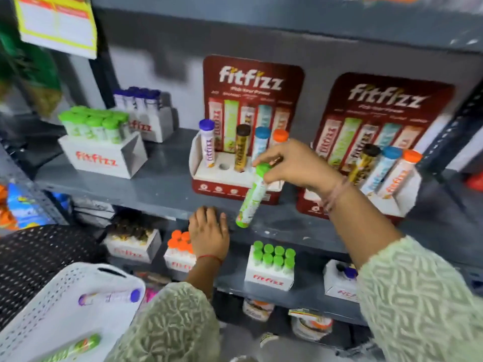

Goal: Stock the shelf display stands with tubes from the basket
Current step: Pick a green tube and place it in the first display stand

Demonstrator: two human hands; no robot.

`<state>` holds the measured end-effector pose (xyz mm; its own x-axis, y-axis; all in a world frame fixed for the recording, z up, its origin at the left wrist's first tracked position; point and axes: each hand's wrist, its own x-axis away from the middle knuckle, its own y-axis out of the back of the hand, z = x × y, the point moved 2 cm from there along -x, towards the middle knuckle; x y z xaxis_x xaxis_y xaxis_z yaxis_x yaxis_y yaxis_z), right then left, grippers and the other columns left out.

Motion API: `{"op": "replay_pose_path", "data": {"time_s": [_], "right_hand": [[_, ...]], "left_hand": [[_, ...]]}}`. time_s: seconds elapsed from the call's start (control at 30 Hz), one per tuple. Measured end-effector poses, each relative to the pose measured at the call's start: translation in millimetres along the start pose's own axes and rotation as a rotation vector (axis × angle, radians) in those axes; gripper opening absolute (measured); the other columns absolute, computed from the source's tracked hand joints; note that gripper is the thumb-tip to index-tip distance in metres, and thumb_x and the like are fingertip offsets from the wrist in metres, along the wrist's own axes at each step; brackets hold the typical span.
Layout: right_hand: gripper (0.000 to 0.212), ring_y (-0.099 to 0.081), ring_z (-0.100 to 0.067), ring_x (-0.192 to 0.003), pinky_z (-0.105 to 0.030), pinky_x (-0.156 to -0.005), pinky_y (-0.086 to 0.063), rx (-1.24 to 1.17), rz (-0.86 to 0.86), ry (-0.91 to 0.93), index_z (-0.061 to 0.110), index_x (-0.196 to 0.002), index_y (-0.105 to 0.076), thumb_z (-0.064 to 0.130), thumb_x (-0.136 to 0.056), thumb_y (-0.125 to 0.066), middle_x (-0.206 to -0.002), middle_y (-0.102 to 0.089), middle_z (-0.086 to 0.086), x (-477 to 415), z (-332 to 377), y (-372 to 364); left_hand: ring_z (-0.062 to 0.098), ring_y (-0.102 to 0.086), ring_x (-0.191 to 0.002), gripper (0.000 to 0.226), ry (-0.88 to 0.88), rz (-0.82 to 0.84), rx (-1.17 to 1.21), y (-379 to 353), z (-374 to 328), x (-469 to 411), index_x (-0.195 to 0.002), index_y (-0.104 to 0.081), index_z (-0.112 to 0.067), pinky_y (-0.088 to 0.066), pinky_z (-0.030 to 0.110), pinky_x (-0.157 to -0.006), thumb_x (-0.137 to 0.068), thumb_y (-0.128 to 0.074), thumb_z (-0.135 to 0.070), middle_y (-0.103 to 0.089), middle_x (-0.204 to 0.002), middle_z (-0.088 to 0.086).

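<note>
Right hand (292, 163) pinches the green tube (252, 197) by its cap, fingers pressed together, tube hanging tilted in front of the left display stand (209, 176). Left hand (209, 235), at 7 o'clock from the tube, rests on the shelf edge (156, 202), fingers loosely together. Basket (52, 309) sits at 8 o'clock.

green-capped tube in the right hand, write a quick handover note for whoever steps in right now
Right hand: holds the green-capped tube by its cap end, tilted, in front of the left display stand.
Left hand: empty, resting on the shelf edge.
Left stand: purple, brown, blue and orange tubes are in; the empty slot is second from the left.
Right display stand: brown, blue and orange tubes show; its left side is hidden by the arm.
White basket: one purple-capped tube and one green tube remain.
Left to do: seat the held tube, then stock the basket's two.
</note>
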<state>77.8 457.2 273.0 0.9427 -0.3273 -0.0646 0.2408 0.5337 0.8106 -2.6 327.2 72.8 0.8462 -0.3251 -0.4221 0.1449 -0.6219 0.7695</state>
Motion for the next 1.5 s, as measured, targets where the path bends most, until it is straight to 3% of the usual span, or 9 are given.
{"op": "replay_pose_path", "data": {"time_s": [0.07,0.2,0.27,0.37,0.57,0.67,0.8,1.1,1.5], "right_hand": [[0.04,-0.058,-0.016,-0.084,-0.018,-0.061,-0.043,0.001,0.016,0.027,0.015,-0.102,-0.072,-0.003,-0.066,-0.069,-0.093,-0.068,-0.004,-15.0,9.7,10.3],[0.033,-0.064,-0.016,-0.082,-0.002,-0.052,-0.041,0.111,0.051,0.066,0.008,-0.101,-0.071,0.002,-0.069,-0.072,-0.11,-0.071,-0.008,-48.1,32.9,14.5],[0.027,-0.062,-0.015,-0.059,-0.014,-0.051,-0.048,0.146,0.038,0.087,0.002,-0.098,-0.07,0.006,-0.071,-0.071,-0.103,-0.072,-0.016,-65.8,46.2,12.2],[0.026,-0.066,-0.024,-0.056,-0.028,-0.05,-0.054,0.167,0.008,0.118,0.004,-0.102,-0.067,0.012,-0.077,-0.067,-0.101,-0.07,-0.017,-91.0,61.6,10.7],[0.019,-0.058,-0.005,-0.044,-0.01,-0.036,-0.045,0.262,0.102,0.095,0.004,-0.096,-0.069,0.015,-0.081,-0.066,-0.094,-0.07,-0.013,-127.4,66.4,15.5],[0.018,-0.053,-0.005,-0.063,0.0,-0.042,-0.036,0.319,0.109,0.122,0.004,-0.096,-0.07,0.009,-0.079,-0.068,-0.091,-0.068,-0.008,-136.3,66.1,17.0],[0.039,-0.052,-0.015,-0.087,-0.019,-0.061,-0.042,0.315,0.131,0.081,0.005,-0.11,-0.063,0.002,-0.073,-0.073,-0.102,-0.062,-0.008,-145.6,58.8,12.8],[0.035,-0.059,-0.019,-0.093,-0.021,-0.069,-0.045,0.392,0.13,0.075,0.002,-0.105,-0.068,-0.003,-0.07,-0.073,-0.113,-0.068,-0.015,-152.9,52.8,12.2],[0.041,-0.056,-0.027,-0.116,-0.029,-0.097,-0.045,0.468,0.112,0.095,0.004,-0.116,-0.062,-0.01,-0.077,-0.062,-0.129,-0.059,-0.015,-153.9,57.5,-16.9]], "left_hand": [[0.044,-0.059,-0.084,0.039,0.031,-0.004,-0.001,0.9,0.4,-10.2,-0.084,-0.059,0.005,-0.035,0.047,-0.082,-0.086,-0.036,-0.027,-0.061,-0.087,0.03],[0.048,-0.046,-0.112,0.032,0.16,0.104,0.003,1.2,23.9,-33.2,-0.1,-0.055,0.009,-0.036,0.054,-0.095,-0.089,-0.052,-0.02,-0.055,-0.113,0.034],[0.046,-0.043,-0.116,0.038,0.082,0.172,-0.046,2.4,30.5,-44.7,-0.105,-0.053,0.009,-0.032,0.053,-0.1,-0.089,-0.044,-0.024,-0.051,-0.119,0.033],[0.041,-0.035,-0.125,0.038,-0.039,0.254,-0.11,-1.2,35.9,-53.8,-0.119,-0.047,0.004,-0.025,0.047,-0.11,-0.093,-0.041,-0.023,-0.043,-0.132,0.027],[0.041,-0.035,-0.125,0.033,-0.056,0.251,-0.109,-6.2,40.6,-56.7,-0.116,-0.048,-0.001,-0.028,0.049,-0.108,-0.092,-0.044,-0.024,-0.046,-0.131,0.023],[0.041,-0.033,-0.127,0.033,-0.052,0.254,-0.089,-7.9,42.6,-56.3,-0.118,-0.047,-0.003,-0.026,0.049,-0.11,-0.093,-0.042,-0.024,-0.045,-0.133,0.021],[0.039,-0.031,-0.13,0.035,-0.053,0.246,-0.073,-10.0,44.9,-56.1,-0.12,-0.045,-0.004,-0.024,0.048,-0.112,-0.094,-0.041,-0.026,-0.043,-0.136,0.02],[0.037,-0.025,-0.135,0.037,-0.052,0.272,-0.02,-12.5,47.2,-55.4,-0.125,-0.042,-0.007,-0.021,0.048,-0.113,-0.095,-0.038,-0.027,-0.04,-0.14,0.017],[0.036,-0.02,-0.137,0.037,-0.046,0.329,-0.015,-10.9,47.2,-57.3,-0.126,-0.038,-0.009,-0.017,0.047,-0.116,-0.096,-0.034,-0.03,-0.034,-0.144,0.014]]}}
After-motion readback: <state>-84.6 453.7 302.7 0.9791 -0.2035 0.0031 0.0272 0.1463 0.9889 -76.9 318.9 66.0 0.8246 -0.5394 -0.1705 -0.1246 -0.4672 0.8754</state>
